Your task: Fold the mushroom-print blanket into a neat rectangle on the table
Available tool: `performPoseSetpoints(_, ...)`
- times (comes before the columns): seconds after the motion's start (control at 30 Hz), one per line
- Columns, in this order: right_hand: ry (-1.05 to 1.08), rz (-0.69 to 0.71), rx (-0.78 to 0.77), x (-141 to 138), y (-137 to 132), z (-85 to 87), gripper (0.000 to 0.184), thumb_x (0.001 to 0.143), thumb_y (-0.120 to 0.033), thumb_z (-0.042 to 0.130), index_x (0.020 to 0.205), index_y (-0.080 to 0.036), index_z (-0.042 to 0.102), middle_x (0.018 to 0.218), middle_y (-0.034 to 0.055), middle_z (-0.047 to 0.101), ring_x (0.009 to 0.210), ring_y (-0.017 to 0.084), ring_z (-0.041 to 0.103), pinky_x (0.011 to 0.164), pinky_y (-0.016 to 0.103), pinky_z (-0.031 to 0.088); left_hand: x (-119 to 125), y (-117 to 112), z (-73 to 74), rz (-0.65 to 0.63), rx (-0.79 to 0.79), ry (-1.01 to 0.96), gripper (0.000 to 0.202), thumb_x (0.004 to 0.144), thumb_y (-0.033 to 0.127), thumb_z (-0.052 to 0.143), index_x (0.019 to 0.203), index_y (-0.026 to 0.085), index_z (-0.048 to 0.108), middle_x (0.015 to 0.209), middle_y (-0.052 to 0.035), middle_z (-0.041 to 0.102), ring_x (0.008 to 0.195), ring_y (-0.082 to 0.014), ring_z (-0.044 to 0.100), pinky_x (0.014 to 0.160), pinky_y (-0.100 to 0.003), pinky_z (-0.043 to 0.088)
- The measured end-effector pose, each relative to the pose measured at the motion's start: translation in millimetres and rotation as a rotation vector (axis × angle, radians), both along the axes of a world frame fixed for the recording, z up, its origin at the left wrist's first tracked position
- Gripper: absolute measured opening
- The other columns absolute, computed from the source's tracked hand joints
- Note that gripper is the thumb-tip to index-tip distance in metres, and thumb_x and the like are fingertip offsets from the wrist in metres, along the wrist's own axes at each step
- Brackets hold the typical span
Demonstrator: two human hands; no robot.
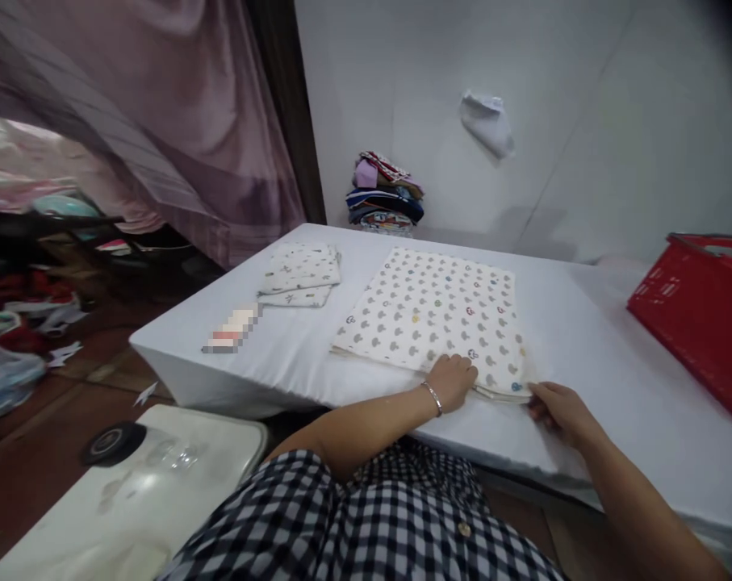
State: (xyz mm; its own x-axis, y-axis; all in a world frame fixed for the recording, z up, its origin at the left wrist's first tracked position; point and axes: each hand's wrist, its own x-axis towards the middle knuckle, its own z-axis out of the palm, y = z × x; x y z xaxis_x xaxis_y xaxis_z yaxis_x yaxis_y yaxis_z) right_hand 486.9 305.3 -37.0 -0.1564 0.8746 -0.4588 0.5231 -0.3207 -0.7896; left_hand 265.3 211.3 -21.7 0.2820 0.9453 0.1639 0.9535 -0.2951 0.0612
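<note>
My white-covered tabletop (583, 339) carried a patterned cloth (432, 311) spread flat at the near edge, folded cloths (299, 274) by the left edge, a pile of clothes (385, 194) at the far edge, and a red basket (698, 315) on the right edge.

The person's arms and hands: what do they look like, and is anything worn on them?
Both forearms are bare, with no gloves. The left hand has a thin silver bangle at the wrist; the right hand wears nothing that shows. A black-and-white checked garment covers the body.
</note>
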Motion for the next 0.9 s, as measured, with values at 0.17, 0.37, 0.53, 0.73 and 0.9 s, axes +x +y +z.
performPoseSetpoints(0.17, -0.017, -0.002, -0.018, 1.0, 1.0, -1.3, 0.028, 0.077, -0.04, 0.054, 0.061, -0.018, 0.054, 0.043, 0.0021, 0.053, 0.034, 0.008, 0.041, 0.034, 0.02, 0.027, -55.7, -23.7, 0.9, 0.16, 0.02, 0.024, 0.024, 0.084, 0.011, 0.038, 0.102, 0.016, 0.053, 0.103, -0.0103, 0.055, 0.098, -0.0234, 0.047, 0.079, -0.038, 0.036)
performPoseSetpoints(0.37, -0.022, 0.008, -0.012, 2.4, 4.5, -4.9, 0.025, 0.077, -0.038, 0.054, 0.062, -0.017, 0.056, 0.045, 0.0025, 0.054, 0.037, 0.01, 0.043, 0.035, 0.021, 0.03, -125.3, -59.8, 6.2, 0.429, 0.024, 0.015, 0.026, 0.083, 0.012, 0.041, 0.102, 0.018, 0.057, 0.104, -0.0098, 0.057, 0.1, -0.0236, 0.048, 0.084, -0.039, 0.036)
performPoseSetpoints(0.53, -0.048, 0.014, 0.009, -0.3, 3.9, -3.5, 0.024, 0.076, -0.038, 0.054, 0.065, -0.017, 0.055, 0.046, 0.0012, 0.054, 0.039, 0.01, 0.046, 0.037, 0.02, 0.031, -171.5, -84.9, 9.2, 0.623, 0.053, 0.034, 0.025, 0.08, 0.013, 0.045, 0.097, 0.017, 0.062, 0.105, -0.0096, 0.06, 0.102, -0.025, 0.049, 0.085, -0.039, 0.038)
performPoseSetpoints(0.73, -0.058, 0.012, 0.042, -6.8, 0.1, 0.0, 0.018, 0.072, -0.035, 0.053, 0.066, -0.018, 0.053, 0.051, 0.0011, 0.056, 0.041, 0.011, 0.049, 0.036, 0.021, 0.03, -207.8, -102.1, 7.7, 0.743, 0.032, 0.028, 0.033, 0.08, 0.011, 0.042, 0.103, 0.018, 0.065, 0.109, -0.0078, 0.061, 0.104, -0.0239, 0.05, 0.083, -0.034, 0.041)
performPoseSetpoints(0.9, -0.148, 0.053, 0.11, -6.0, -1.5, 1.1, 0.016, 0.073, -0.031, 0.048, 0.066, -0.018, 0.053, 0.044, -0.0002, 0.051, 0.039, 0.011, 0.047, 0.038, 0.022, 0.032, -220.9, -108.5, 4.3, 0.778, -0.032, 0.003, 0.038, 0.083, 0.014, 0.04, 0.111, 0.024, 0.063, 0.107, -0.0047, 0.062, 0.1, -0.022, 0.051, 0.079, -0.031, 0.043)
